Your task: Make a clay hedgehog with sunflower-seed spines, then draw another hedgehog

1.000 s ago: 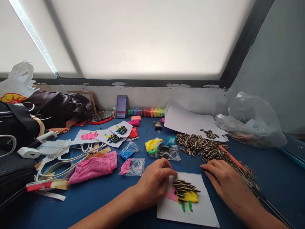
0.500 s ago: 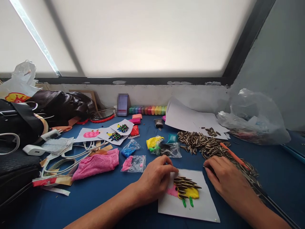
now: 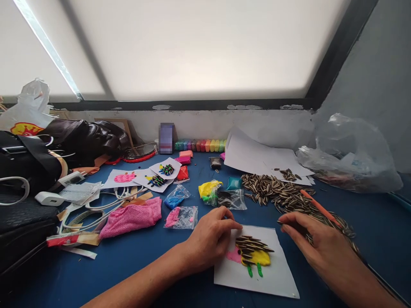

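My left hand lies on the left edge of a white paper, index finger stretched along its top and the other fingers curled, holding it down. On the paper is a clay hedgehog picture with a pink head, a yellow body and green legs. Sunflower seeds stick in rows over its back. To the right of the paper, my right hand is raised, thumb and index finger pinching a sunflower seed. Behind that hand spreads a pile of sunflower seeds.
An orange stick-like tool lies across the pile. Bags of blue, pink and yellow clay lie ahead. Finished pictures, a pink cloth, cables and bags fill the left. A plastic bag stands back right.
My right hand has lifted off the seed pile's edge and turned, its thumb and index finger now pinched around a seed. My left hand stays on the paper.
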Demonstrator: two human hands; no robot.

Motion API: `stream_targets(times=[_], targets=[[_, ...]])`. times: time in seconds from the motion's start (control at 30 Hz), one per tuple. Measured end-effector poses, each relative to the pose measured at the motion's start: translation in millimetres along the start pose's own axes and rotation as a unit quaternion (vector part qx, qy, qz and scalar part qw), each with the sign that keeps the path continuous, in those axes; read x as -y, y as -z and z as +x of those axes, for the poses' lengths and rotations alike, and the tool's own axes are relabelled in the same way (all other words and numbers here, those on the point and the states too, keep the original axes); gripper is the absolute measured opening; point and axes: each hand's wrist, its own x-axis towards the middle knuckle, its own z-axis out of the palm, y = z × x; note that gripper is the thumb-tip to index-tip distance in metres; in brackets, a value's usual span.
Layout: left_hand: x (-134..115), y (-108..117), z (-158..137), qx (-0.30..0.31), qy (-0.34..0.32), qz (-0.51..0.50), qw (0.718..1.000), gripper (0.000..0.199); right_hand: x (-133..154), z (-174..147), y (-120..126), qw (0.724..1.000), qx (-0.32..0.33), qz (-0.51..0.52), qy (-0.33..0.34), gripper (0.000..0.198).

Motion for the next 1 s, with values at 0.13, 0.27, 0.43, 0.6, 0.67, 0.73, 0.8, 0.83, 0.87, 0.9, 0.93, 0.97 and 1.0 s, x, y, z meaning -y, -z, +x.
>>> stream_targets(times=[0.13,0.27,0.43,0.6,0.67,0.73,0.8,0.83,0.87,0.9,0.93,0.97,1.0], targets=[[-0.2,-0.1,0.1,-0.002,-0.002,0.0,1.0,0.042,9.3,-0.9,3.7,0.999,0.03,0.033,0.025,0.022],[-0.5,-0.2,-0.1,-0.009,-0.008,0.007,1.0,0.041,18.8,-4.1,6.7,0.993,0.083,0.042,0.072,0.021],[0.2,-1.5,-0.5,-0.015,-0.008,0.012,1.0,0.04,26.5,-13.7,2.7,0.992,0.08,0.057,0.082,0.02],[1.5,-2.7,-0.9,-0.025,-0.013,0.004,1.0,0.041,29.6,-15.8,-1.2,0.992,0.073,0.034,0.095,0.018],[1.4,-2.3,-0.8,-0.022,-0.015,0.002,1.0,0.04,30.3,-15.8,-0.5,0.991,0.081,0.017,0.103,0.017],[1.1,-1.7,-0.6,-0.02,-0.015,0.003,1.0,0.04,31.2,-16.6,0.7,0.99,0.093,0.0,0.109,0.017],[0.6,-1.0,-0.3,-0.019,-0.015,0.006,1.0,0.039,32.1,-17.8,1.4,0.988,0.096,-0.013,0.118,0.017],[0.4,-0.8,-0.2,-0.019,-0.015,0.007,1.0,0.039,32.5,-18.3,1.4,0.988,0.093,-0.018,0.124,0.018],[0.2,-0.6,0.0,-0.018,-0.015,0.008,1.0,0.04,32.5,-18.7,1.1,0.988,0.086,-0.021,0.13,0.018],[0.0,-0.4,0.1,-0.017,-0.016,0.01,1.0,0.04,32.3,-19.0,0.6,0.987,0.081,-0.024,0.136,0.019],[-0.1,-0.3,0.2,-0.015,-0.016,0.011,1.0,0.04,31.7,-19.1,-0.1,0.986,0.08,-0.027,0.141,0.018],[-0.1,-0.3,0.2,-0.013,-0.016,0.012,1.0,0.039,30.8,-19.3,-0.8,0.986,0.081,-0.027,0.145,0.018],[0.1,-0.4,0.2,-0.012,-0.015,0.013,1.0,0.039,29.6,-19.4,-1.6,0.985,0.083,-0.026,0.146,0.018]])
